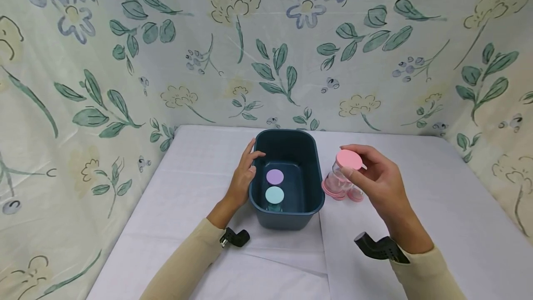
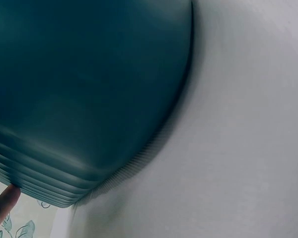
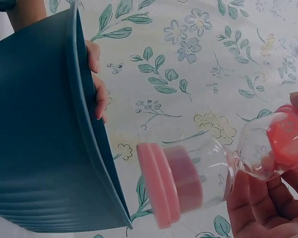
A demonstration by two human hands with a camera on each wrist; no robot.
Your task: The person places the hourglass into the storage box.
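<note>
My right hand (image 1: 376, 175) pinches a sand timer (image 3: 208, 173) by its upper pink cap (image 1: 349, 159). In the right wrist view it has a clear, narrow-waisted glass, a pink cap at each end and pink sand inside. A small pink round part (image 1: 355, 194) shows beside its lower end in the head view; whether it belongs to another timer I cannot tell. My left hand (image 1: 241, 177) holds the left rim of a dark blue bin (image 1: 287, 220), fingers bent over the edge. A purple round cap (image 1: 275, 177) and a light blue one (image 1: 275, 195) show inside the bin.
The bin stands on a table covered with a white cloth (image 1: 283, 267), just left of the sand timer. Behind and at both sides hangs a floral curtain (image 1: 233, 78). Black wrist devices (image 1: 381, 247) sit on both forearms.
</note>
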